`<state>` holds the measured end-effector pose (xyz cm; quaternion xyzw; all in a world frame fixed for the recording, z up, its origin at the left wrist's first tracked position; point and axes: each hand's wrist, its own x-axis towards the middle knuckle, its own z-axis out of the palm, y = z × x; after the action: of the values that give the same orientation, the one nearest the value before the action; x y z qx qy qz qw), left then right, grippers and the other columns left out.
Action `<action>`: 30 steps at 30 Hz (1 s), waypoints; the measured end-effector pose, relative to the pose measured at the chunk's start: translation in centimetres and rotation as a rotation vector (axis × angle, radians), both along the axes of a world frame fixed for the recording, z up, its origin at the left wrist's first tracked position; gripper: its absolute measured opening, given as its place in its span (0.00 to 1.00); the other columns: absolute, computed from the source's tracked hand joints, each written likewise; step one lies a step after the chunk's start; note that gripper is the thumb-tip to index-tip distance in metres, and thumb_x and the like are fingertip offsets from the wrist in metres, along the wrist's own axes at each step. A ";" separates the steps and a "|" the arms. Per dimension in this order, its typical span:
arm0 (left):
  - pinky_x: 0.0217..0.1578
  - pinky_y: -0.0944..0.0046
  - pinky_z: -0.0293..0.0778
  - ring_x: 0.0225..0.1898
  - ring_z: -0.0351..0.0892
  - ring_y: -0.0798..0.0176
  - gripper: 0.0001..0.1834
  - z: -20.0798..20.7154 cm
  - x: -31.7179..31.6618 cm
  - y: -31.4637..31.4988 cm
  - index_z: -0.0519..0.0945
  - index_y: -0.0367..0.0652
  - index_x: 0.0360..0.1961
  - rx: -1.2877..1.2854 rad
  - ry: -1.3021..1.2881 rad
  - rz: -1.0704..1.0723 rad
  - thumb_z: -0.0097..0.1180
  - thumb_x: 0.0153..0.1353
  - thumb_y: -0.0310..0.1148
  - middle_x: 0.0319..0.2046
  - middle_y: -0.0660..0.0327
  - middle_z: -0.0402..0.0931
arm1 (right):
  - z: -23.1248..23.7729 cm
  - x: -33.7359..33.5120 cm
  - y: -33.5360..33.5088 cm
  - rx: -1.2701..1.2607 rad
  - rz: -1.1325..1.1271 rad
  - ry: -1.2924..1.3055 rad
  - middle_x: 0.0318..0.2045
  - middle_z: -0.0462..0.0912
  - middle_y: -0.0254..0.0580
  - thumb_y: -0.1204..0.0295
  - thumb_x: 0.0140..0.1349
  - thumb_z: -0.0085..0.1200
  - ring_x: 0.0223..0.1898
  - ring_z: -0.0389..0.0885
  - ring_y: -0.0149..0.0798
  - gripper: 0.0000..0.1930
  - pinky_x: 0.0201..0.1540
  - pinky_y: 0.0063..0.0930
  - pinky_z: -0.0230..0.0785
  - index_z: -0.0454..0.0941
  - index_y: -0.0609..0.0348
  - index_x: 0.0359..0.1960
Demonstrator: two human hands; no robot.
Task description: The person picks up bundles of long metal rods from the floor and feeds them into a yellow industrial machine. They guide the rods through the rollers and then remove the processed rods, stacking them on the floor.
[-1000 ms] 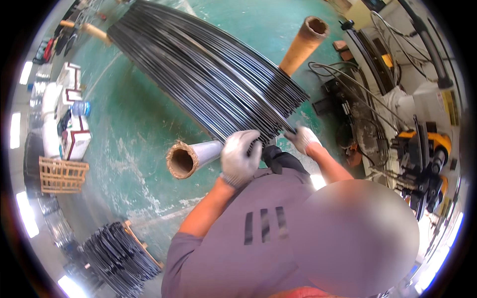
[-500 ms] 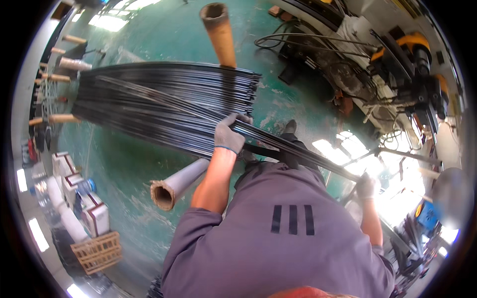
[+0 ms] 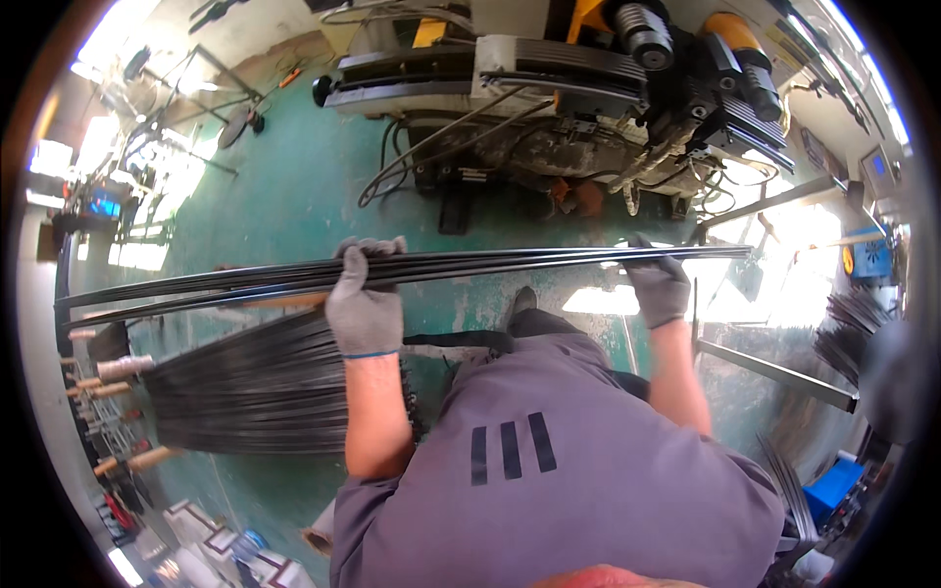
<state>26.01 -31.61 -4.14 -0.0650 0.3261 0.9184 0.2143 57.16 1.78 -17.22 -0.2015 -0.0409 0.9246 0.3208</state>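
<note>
A bundle of several long, thin black metal bars [image 3: 510, 263] stretches across in front of me, nearly level, its left end slightly lower. My left hand [image 3: 367, 304], in a grey glove with a blue cuff, is closed around the bundle left of the middle. Near the right end my right hand [image 3: 659, 286], also gloved, grips the same bars. To the left, below the bundle, lies a broad stack of similar black bars [image 3: 250, 397], partly hidden behind my left forearm.
A large machine [image 3: 549, 147] with cables and orange-topped parts stands ahead. A metal frame [image 3: 774, 372] is at my right, with more black strips [image 3: 848, 333] beyond and a blue box [image 3: 833, 488] lower down. A cardboard tube end [image 3: 319, 539] shows at lower left.
I have turned to the right, toward the machine. The bars, slanted over the stack before, are now lifted away and held almost level between both hands.
</note>
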 end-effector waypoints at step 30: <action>0.70 0.41 0.71 0.61 0.78 0.42 0.17 -4.1 -29.0 26.4 0.77 0.29 0.57 0.160 -0.171 -0.558 0.48 0.79 0.33 0.55 0.44 0.80 | 8.7 -23.0 25.3 0.252 -0.523 -0.694 0.49 0.86 0.50 0.82 0.69 0.55 0.50 0.87 0.48 0.15 0.54 0.42 0.83 0.77 0.70 0.56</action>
<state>-2.94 -5.19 -8.24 -0.0331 0.2387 0.8381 0.4895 34.15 27.11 -8.52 -0.4626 -0.2060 0.6780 0.5327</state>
